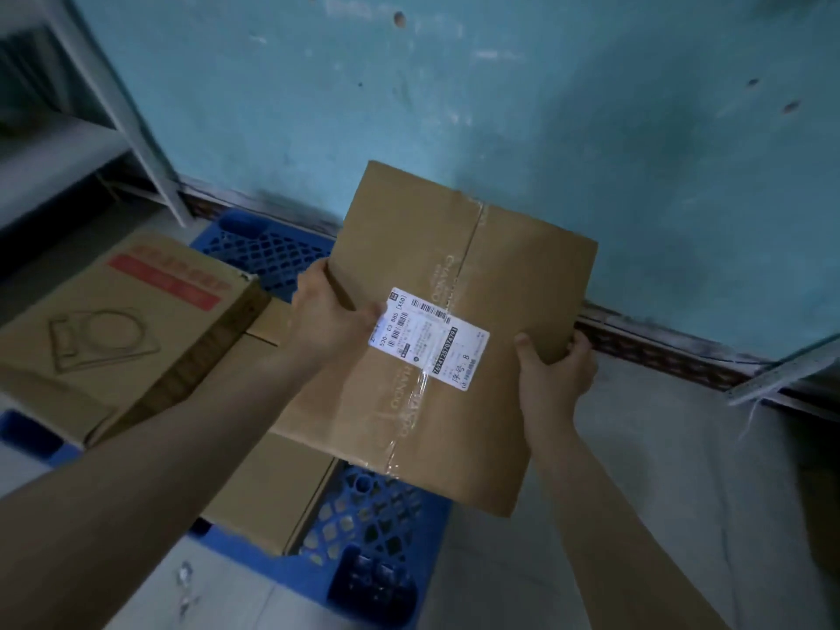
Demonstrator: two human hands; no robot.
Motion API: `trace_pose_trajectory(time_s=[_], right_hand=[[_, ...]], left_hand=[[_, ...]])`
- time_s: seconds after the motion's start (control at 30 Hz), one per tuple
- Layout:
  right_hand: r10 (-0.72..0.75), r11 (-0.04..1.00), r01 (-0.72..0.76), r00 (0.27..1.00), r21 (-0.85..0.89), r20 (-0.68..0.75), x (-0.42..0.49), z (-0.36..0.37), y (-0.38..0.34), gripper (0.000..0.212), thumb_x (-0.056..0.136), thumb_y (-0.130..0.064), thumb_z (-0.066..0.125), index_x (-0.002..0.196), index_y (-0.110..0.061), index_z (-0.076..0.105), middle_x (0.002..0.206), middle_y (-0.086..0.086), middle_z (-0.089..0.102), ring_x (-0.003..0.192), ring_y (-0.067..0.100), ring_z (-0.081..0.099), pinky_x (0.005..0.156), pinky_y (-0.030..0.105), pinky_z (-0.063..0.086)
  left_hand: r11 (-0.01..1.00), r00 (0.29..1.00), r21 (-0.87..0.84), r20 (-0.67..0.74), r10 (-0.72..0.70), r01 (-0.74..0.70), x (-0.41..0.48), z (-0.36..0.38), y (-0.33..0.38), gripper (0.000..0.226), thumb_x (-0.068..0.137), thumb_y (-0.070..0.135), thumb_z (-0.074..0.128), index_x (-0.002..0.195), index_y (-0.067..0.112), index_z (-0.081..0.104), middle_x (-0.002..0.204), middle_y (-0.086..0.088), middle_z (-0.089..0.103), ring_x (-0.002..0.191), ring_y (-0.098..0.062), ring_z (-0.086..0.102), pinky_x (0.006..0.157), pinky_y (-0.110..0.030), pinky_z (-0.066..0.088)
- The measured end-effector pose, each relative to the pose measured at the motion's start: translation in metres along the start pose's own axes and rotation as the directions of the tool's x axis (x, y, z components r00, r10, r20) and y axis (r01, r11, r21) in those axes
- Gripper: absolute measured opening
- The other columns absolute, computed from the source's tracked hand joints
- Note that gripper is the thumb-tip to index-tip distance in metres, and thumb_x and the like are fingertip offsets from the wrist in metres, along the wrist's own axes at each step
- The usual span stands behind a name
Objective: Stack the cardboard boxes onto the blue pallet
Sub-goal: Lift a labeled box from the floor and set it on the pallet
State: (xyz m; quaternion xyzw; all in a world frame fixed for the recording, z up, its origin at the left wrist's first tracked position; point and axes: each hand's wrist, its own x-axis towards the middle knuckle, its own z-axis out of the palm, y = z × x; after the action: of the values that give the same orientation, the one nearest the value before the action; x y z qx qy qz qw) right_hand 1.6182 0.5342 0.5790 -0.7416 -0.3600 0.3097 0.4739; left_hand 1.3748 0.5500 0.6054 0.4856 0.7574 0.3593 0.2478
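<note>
I hold a taped brown cardboard box (pixel 459 275) with a white shipping label in the air over the right part of the blue pallet (pixel 363 529). My left hand (pixel 329 318) grips its left edge beside the label. At the box's near right edge my right hand (pixel 557 370) clamps on, thumb on top. On the pallet rest a large box with a red stripe (pixel 122 329) at the left and a flatter plain box (pixel 268 484) in the middle, partly hidden under the held box.
A teal wall (pixel 500 106) with a dark skirting strip runs close behind the pallet. White metal shelving (pixel 113 97) stands at the upper left and another frame edge (pixel 782 370) juts in at the right. Grey floor (pixel 636 493) lies right of the pallet.
</note>
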Motion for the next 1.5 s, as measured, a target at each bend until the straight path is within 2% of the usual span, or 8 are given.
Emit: trace_pose_trajectory(time_s=[0.13,0.27,0.4,0.63,0.73,1.0,1.17,1.5], right_hand=[[0.015,0.999,-0.011,0.996,-0.051,0.092,-0.039,0.056,0.016,0.068,0.08,-0.029,0.076,0.137,-0.008,0.045,0.134,0.017,0.045,0.127,0.035,0.042,0.108,0.047,0.036],[0.032,0.998,-0.022,0.985,-0.062,0.17,-0.083,0.117,0.033,0.068,0.084,-0.03,0.074,0.139,-0.004,0.044,0.134,0.015,0.047,0.124,0.032,0.046,0.099,0.033,0.038],[0.108,0.993,-0.096,0.978,-0.074,0.181,-0.124,0.18,0.064,0.089,0.073,-0.058,0.067,0.143,-0.011,0.039,0.142,0.015,0.044,0.132,0.034,0.039,0.111,0.052,0.034],[0.255,0.962,-0.235,0.956,-0.14,0.149,-0.167,0.267,0.106,0.072,0.087,-0.036,0.069,0.146,-0.011,0.035,0.14,0.019,0.038,0.131,0.036,0.036,0.105,0.051,0.038],[0.281,0.953,-0.26,0.951,-0.158,0.129,-0.176,0.294,0.122,0.074,0.086,-0.041,0.069,0.145,-0.012,0.037,0.14,0.018,0.04,0.131,0.035,0.036,0.107,0.051,0.036],[0.331,0.93,-0.301,0.936,-0.211,0.122,-0.19,0.343,0.143,0.075,0.089,-0.039,0.065,0.151,-0.016,0.029,0.146,0.012,0.033,0.136,0.034,0.034,0.108,0.058,0.037],[0.321,0.923,-0.293,0.943,-0.248,0.082,-0.191,0.354,0.138,0.075,0.091,-0.037,0.063,0.152,-0.015,0.026,0.149,0.013,0.029,0.14,0.033,0.026,0.112,0.055,0.032],[0.295,0.933,-0.263,0.95,-0.247,0.105,-0.193,0.361,0.139,0.079,0.09,-0.041,0.062,0.154,-0.02,0.02,0.151,0.011,0.025,0.141,0.033,0.027,0.111,0.056,0.035]], left_hand=[[0.995,0.996,0.046,0.016,-0.092,0.091,0.006,-0.039,-0.064,0.101,0.064,0.045,0.081,0.144,0.011,0.029,0.141,-0.01,0.038,0.131,-0.028,0.039,0.107,-0.044,0.037],[0.974,0.977,0.094,0.024,-0.21,0.206,0.022,-0.072,-0.138,0.12,0.043,0.069,0.063,0.144,0.015,0.029,0.142,-0.006,0.042,0.131,-0.028,0.042,0.103,-0.05,0.041],[0.95,0.955,0.158,0.084,-0.284,0.269,0.041,-0.094,-0.208,0.111,0.054,0.061,0.07,0.146,0.018,0.025,0.144,-0.005,0.037,0.132,-0.028,0.039,0.104,-0.051,0.039],[0.937,0.935,0.243,0.192,-0.299,0.25,0.099,-0.108,-0.299,0.118,0.041,0.07,0.062,0.143,0.02,0.03,0.142,-0.003,0.041,0.129,-0.027,0.042,0.102,-0.049,0.041],[0.935,0.92,0.261,0.246,-0.304,0.239,0.123,-0.106,-0.331,0.111,0.041,0.069,0.063,0.137,0.019,0.037,0.135,-0.003,0.047,0.119,-0.028,0.049,0.097,-0.048,0.046],[0.931,0.898,0.281,0.306,-0.316,0.232,0.155,-0.107,-0.378,0.108,0.046,0.068,0.064,0.138,0.019,0.035,0.133,-0.005,0.047,0.116,-0.029,0.05,0.098,-0.049,0.044],[0.946,0.915,0.252,0.295,-0.276,0.204,0.158,-0.103,-0.387,0.104,0.071,0.052,0.073,0.15,0.014,0.019,0.148,-0.008,0.035,0.132,-0.027,0.037,0.109,-0.045,0.033],[0.949,0.945,0.281,0.246,-0.214,0.142,0.155,-0.1,-0.4,0.098,0.078,0.051,0.068,0.151,0.013,0.017,0.152,-0.009,0.032,0.137,-0.029,0.031,0.112,-0.047,0.028]])
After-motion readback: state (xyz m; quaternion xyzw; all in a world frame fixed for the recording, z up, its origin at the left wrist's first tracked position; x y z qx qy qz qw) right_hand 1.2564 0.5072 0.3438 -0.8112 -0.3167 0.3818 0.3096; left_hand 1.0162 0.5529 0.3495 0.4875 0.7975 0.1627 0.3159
